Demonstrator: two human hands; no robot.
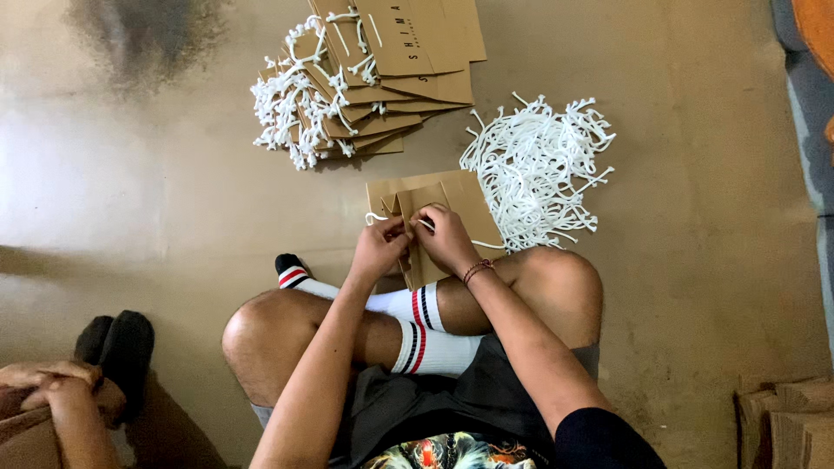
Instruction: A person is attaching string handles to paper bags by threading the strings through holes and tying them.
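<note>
I sit cross-legged on the floor with a flat brown paper bag (460,201) in front of my knees. My left hand (379,248) pinches the bag's near edge together with a white cord (375,217) that sticks out to the left. My right hand (445,239) grips the same edge from the right, fingers closed on the cord where it enters the bag. A loose pile of white cords (539,169) lies just right of the bag.
A stack of flat brown bags with white cord handles (365,78) lies further ahead. Another person's hands and dark-socked foot (78,373) are at the lower left. Cardboard boxes (786,421) stand at the lower right. A grey cushion edge (812,104) runs along the right.
</note>
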